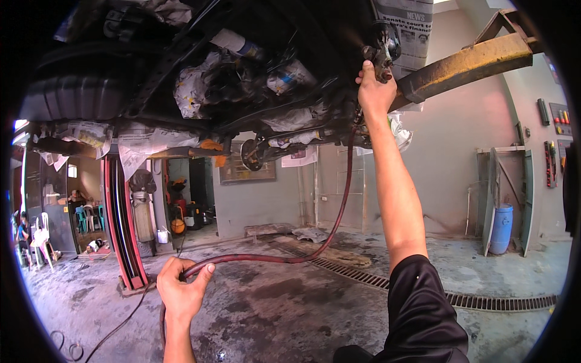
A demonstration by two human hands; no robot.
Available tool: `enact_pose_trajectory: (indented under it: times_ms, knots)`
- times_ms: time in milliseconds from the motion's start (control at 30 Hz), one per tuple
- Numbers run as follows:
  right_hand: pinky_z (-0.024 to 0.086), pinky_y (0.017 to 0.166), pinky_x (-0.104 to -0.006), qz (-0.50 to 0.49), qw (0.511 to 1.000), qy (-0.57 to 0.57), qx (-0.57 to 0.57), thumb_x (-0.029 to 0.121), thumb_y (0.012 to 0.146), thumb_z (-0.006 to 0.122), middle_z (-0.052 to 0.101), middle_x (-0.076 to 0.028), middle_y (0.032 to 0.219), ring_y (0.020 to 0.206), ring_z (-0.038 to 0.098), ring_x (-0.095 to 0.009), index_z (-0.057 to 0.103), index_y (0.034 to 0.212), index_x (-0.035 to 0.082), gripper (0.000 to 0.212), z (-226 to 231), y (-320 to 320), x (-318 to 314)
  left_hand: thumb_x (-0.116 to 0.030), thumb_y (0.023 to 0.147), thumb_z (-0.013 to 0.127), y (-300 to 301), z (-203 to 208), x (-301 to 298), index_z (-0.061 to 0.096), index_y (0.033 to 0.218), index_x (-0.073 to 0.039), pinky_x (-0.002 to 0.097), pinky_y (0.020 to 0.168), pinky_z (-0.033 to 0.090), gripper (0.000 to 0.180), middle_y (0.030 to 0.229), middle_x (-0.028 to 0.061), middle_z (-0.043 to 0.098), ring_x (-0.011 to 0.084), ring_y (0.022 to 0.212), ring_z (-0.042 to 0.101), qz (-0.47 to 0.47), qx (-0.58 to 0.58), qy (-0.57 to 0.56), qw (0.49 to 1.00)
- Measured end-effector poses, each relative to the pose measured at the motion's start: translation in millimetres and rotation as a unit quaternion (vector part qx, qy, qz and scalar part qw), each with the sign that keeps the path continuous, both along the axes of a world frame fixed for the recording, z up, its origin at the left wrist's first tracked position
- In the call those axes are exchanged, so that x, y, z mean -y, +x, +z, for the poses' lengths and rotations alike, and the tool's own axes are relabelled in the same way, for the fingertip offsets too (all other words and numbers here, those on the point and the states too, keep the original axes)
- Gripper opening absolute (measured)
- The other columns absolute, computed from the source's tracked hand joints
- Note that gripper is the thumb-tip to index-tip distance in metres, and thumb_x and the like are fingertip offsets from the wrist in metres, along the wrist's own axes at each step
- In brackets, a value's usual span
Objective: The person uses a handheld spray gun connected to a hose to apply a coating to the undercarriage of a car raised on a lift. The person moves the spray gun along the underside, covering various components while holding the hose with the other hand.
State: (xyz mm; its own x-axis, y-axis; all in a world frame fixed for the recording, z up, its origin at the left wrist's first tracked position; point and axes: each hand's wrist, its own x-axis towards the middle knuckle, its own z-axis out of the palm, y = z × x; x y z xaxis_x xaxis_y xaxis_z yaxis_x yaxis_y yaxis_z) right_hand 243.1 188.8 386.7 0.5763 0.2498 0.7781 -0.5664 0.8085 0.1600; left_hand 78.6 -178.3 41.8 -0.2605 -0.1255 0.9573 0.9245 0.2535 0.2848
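Overhead, my right hand (376, 92) is wrapped round a dark, stained spray gun (385, 55), its front end pointing left at the black underside of a raised vehicle (163, 66). A dark red hose (290, 259) hangs from below the gun and curves down to the left. Low on the left, my left hand (181, 289) is closed round this hose, thumb sticking out to the right. Newspaper (154, 140) and crumpled wrapping (196, 91) cover several parts of the underside. My fingers on the far side of the gun are partly hidden.
A yellow lift arm (472, 65) juts out at the upper right, near my right hand. A red lift post (126, 224) stands at the left. A drain grate (357, 275) crosses the wet-looking floor. A blue drum (501, 228) and wall-hung tools (551, 163) are at the right.
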Motion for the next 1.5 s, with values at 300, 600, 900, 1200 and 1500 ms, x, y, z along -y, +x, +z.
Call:
enact_pose_trajectory:
  times_ms: [300,600,900,1200,1500]
  knots:
    - [0.054,0.067,-0.028,0.063,0.996,0.066,0.005,0.019,0.102,0.069,0.067,-0.005,0.081,0.069,0.064,-0.012,0.065,0.098,-0.004,0.024,-9.8,0.8,55.8,-0.023,0.074,0.094,-20.2,17.5,5.3,0.065,0.077,0.002,0.0352,0.065,0.045,0.038,0.072,0.0094,0.06,0.0221,0.069,0.056,-0.027,0.033,-0.022,0.999]
    - [0.053,0.073,-0.0294,0.027,0.996,0.082,0.012,0.021,0.102,0.071,0.07,-0.006,0.082,0.073,0.067,-0.013,0.069,0.106,-0.003,0.024,-23.4,22.9,105.7,-0.022,0.073,0.094,-29.1,11.7,6.5,0.066,0.077,0.002,0.0356,0.066,0.048,0.037,0.074,0.0111,0.064,0.024,0.069,0.059,-0.078,0.07,-0.028,0.994]
    - [0.054,0.075,-0.0301,-0.129,0.99,0.042,0.028,0.024,0.102,0.071,0.07,-0.004,0.086,0.078,0.068,-0.013,0.067,0.104,-0.004,0.028,-16.3,39.7,105.0,-0.016,0.073,0.094,-27.6,2.5,-1.0,0.066,0.077,0.002,0.035,0.066,0.049,0.033,0.075,0.0111,0.065,0.0237,0.068,0.06,-0.105,0.071,-0.046,0.991]
    - [0.054,0.068,-0.0313,-0.21,0.977,0.005,0.029,0.028,0.102,0.07,0.069,-0.004,0.081,0.072,0.067,-0.014,0.067,0.101,-0.002,0.03,-20.4,34.1,61.4,-0.015,0.072,0.094,-27.4,4.0,-14.9,0.066,0.077,0.002,0.0349,0.065,0.048,0.033,0.075,0.0114,0.064,0.0236,0.068,0.06,-0.12,0.063,-0.055,0.989]
    - [0.053,0.09,-0.0375,-0.237,0.965,-0.056,0.092,0.025,0.099,0.069,0.075,-0.02,0.103,0.095,0.073,-0.028,0.061,0.139,0.002,0.047,-36.0,43.1,44.6,-0.017,0.072,0.094,-20.8,0.0,-29.8,0.067,0.078,0.002,0.0357,0.065,0.048,0.034,0.075,0.0116,0.064,0.024,0.068,0.06,-0.128,0.076,-0.063,0.987]
